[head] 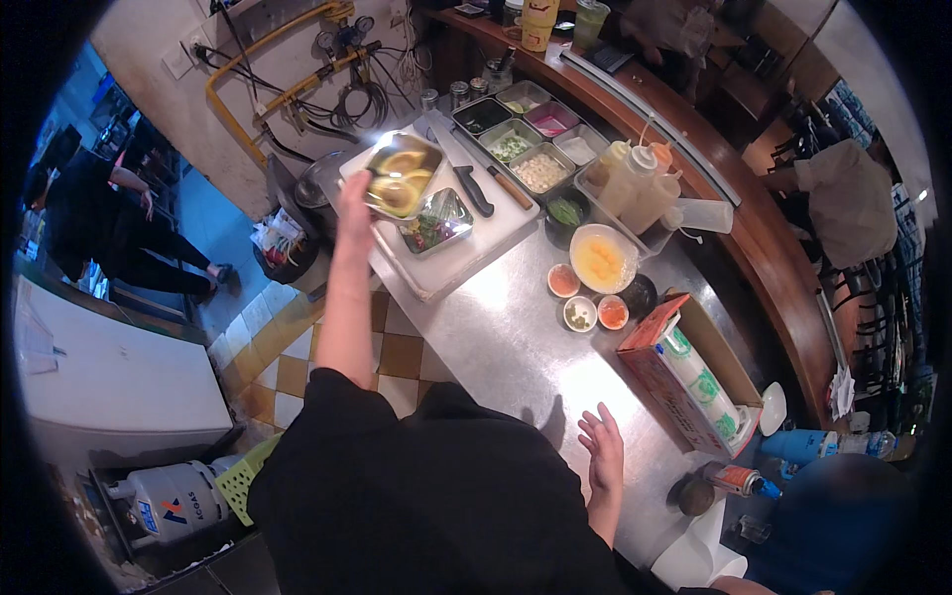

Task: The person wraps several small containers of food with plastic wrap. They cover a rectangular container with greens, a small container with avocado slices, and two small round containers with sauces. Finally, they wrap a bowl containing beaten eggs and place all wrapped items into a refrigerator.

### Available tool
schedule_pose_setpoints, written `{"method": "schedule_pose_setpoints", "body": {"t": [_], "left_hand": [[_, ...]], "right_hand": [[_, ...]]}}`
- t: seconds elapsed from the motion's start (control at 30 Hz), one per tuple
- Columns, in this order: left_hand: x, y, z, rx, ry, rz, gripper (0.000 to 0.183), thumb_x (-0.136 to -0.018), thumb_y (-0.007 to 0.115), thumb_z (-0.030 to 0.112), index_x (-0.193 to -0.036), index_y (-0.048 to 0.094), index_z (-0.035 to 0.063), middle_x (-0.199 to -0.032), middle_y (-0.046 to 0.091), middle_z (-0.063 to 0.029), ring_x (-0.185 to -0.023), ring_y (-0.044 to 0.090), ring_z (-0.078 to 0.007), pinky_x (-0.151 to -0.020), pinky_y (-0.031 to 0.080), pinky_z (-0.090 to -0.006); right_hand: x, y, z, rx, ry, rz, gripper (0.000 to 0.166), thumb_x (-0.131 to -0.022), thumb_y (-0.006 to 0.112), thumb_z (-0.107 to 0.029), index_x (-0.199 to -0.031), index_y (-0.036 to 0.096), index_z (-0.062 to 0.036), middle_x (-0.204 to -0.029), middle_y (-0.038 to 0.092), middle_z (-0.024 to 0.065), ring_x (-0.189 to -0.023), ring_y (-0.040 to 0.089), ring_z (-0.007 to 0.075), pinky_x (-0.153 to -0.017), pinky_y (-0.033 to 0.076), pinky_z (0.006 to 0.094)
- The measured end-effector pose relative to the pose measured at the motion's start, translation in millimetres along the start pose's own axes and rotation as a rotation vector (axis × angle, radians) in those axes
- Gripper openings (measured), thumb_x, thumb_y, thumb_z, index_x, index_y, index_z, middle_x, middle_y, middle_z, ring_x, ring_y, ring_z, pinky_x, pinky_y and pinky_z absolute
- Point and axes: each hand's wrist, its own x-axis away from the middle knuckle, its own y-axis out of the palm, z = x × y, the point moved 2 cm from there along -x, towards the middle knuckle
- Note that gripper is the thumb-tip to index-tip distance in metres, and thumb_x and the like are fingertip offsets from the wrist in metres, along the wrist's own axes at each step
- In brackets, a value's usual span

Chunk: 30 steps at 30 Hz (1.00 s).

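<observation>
In my left hand (355, 204) is a tray of avocado halves (405, 172) under shiny plastic wrap, held at its near left edge above the cutting board. A second wrapped container (439, 223), with leafy greens inside, rests on the white cutting board (476, 245). Beside them on the board lie a chef's knife with a black handle (474, 191) and a tool with a wooden handle (509, 187). My right hand (602, 454) hovers over or rests by the steel counter (506, 357), fingers apart and nothing in it.
Right of the board stand steel topping pans (541, 169), a bin of squeeze bottles (632, 175), a bowl of egg yolks (602, 256) and small cups (580, 314). An open box with a plastic-wrap roll (699, 379) and a spray can (736, 480) are near my right hand. People are beyond the counter.
</observation>
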Motion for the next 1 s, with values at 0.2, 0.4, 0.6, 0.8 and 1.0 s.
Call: {"method": "schedule_pose_setpoints", "body": {"t": [0.2,0.4,0.6,0.8,1.0], "left_hand": [[-95,-95,-29,0.044,-0.236,-0.06,0.037,-0.092,0.056,0.04,-0.109,0.06,0.0076,-0.092,0.067,-0.0048,-0.078,0.068,-0.0183,-0.062,0.057,-0.0354],[-110,-89,-88,-0.506,-0.287,0.022,0.062,-0.091,0.052,0.052,-0.12,0.06,-0.0011,-0.118,0.061,-0.0149,-0.111,0.056,-0.0231,-0.09,0.044,-0.041],[-127,-104,-80,-0.839,-0.175,0.112,0.076,-0.093,0.041,0.057,-0.12,0.053,-0.0127,-0.121,0.059,-0.0223,-0.112,0.056,-0.0272,-0.094,0.04,-0.0356],[-57,-17,-15,-1.069,0.595,0.429,0.042,-0.09,0.055,0.033,-0.117,0.057,0.0017,-0.094,0.063,-0.0173,-0.086,0.061,-0.0285,-0.082,0.046,-0.0375],[56,142,-77,-0.812,0.488,-0.55,0.031,-0.082,0.067,0.018,-0.108,0.063,0.002,-0.091,0.066,-0.0112,-0.08,0.062,-0.0177,-0.075,0.049,-0.0302]], "right_hand": [[-9,5,-13,0.067,-0.024,-0.031,0.06,-0.092,0.054,-0.03,-0.141,0.035,-0.002,-0.129,0.052,0.0182,-0.116,0.051,0.0238,-0.095,0.041,0.0352],[-14,24,-26,0.136,-0.017,-0.116,0.056,-0.091,0.057,-0.022,-0.14,0.038,-0.0013,-0.128,0.053,0.0185,-0.117,0.051,0.0232,-0.098,0.04,0.0346],[-16,18,-22,0.165,-0.035,-0.178,0.051,-0.091,0.059,-0.018,-0.135,0.043,0.0002,-0.124,0.055,0.0172,-0.117,0.051,0.0223,-0.101,0.039,0.0342],[-2,8,-23,0.11,-0.027,-0.085,0.049,-0.091,0.059,-0.016,-0.134,0.044,0.0001,-0.122,0.057,0.0154,-0.115,0.052,0.0216,-0.099,0.04,0.0332],[-2,12,-3,0.102,-0.008,-0.104,0.049,-0.09,0.06,-0.017,-0.133,0.045,0.0002,-0.121,0.057,0.0142,-0.112,0.053,0.0193,-0.097,0.041,0.0325]]}}
